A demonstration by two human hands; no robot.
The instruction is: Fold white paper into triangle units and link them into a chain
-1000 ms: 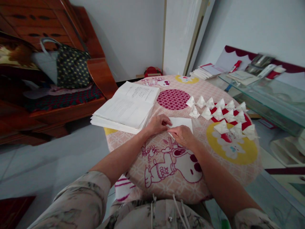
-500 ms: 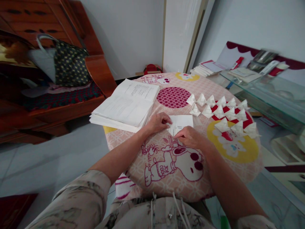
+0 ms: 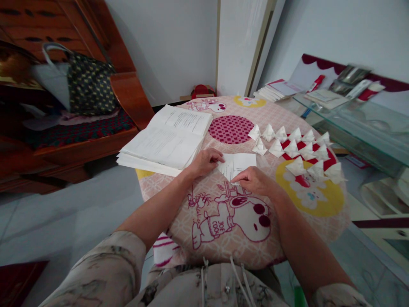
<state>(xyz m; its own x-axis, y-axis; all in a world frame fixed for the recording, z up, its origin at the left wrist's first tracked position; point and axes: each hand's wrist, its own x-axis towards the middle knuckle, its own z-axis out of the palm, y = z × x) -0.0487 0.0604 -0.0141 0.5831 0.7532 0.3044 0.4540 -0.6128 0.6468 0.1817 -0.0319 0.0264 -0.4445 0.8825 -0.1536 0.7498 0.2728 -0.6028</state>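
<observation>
A small white sheet of paper [image 3: 240,163] lies on the round table with a pink cartoon-dog cloth [image 3: 223,221]. My left hand [image 3: 204,162] rests on the sheet's left edge, fingers curled and pressing it down. At the sheet's near edge my right hand [image 3: 254,181] pinches the paper with fingertips together. Several small folded white paper shapes [image 3: 295,151] lie in rows to the right of the sheet.
An open book or stack of printed pages [image 3: 168,140] lies at the table's left. A wooden bench with a patterned bag [image 3: 86,85] stands at the left. A glass shelf with papers and cans [image 3: 348,102] runs along the right, and a pile of booklets [image 3: 275,90] sits behind the table.
The sheet has been opened or turned, so printed lines show near my fingers. My right hand slid toward the sheet's near edge. The view shifted slightly.
</observation>
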